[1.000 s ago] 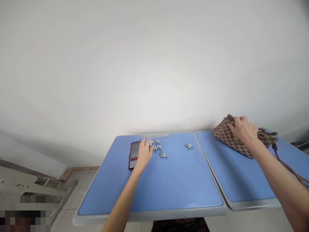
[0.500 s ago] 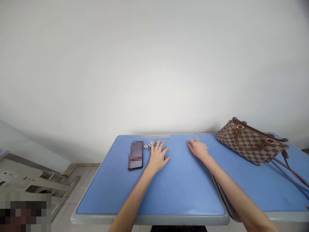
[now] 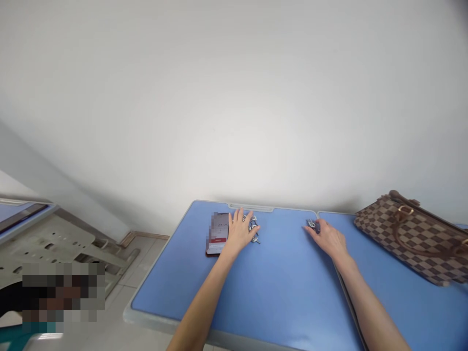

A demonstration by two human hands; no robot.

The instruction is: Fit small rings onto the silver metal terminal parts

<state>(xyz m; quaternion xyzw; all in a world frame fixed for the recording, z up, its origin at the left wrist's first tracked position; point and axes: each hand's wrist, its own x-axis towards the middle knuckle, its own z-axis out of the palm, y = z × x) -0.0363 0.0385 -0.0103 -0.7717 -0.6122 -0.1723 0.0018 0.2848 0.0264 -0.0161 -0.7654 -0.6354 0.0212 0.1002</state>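
My left hand (image 3: pixel 240 230) lies flat with fingers spread over a cluster of small silvery metal parts (image 3: pixel 255 239). Some of these parts show between and beside its fingers; the rest are hidden under it. Its little-finger side reaches the edge of a smartphone (image 3: pixel 218 240), whose screen is lit and partly blurred out. Further right, my right hand (image 3: pixel 331 239) rests low on the desk, fingers curled, with several small metal parts (image 3: pixel 311 224) between thumb and index finger. Their exact kind is too small to tell.
Two blue-topped desks (image 3: pixel 278 287) with grey rims stand side by side against a white wall (image 3: pixel 256 107). A brown checkered handbag (image 3: pixel 413 234) lies on the right one. At the far left are another desk (image 3: pixel 27 214) and a blurred-out patch.
The view has swung left. My left hand has shifted left across the desk towards the phone, uncovering parts on its right. More metal parts now show at my right hand's fingertips.
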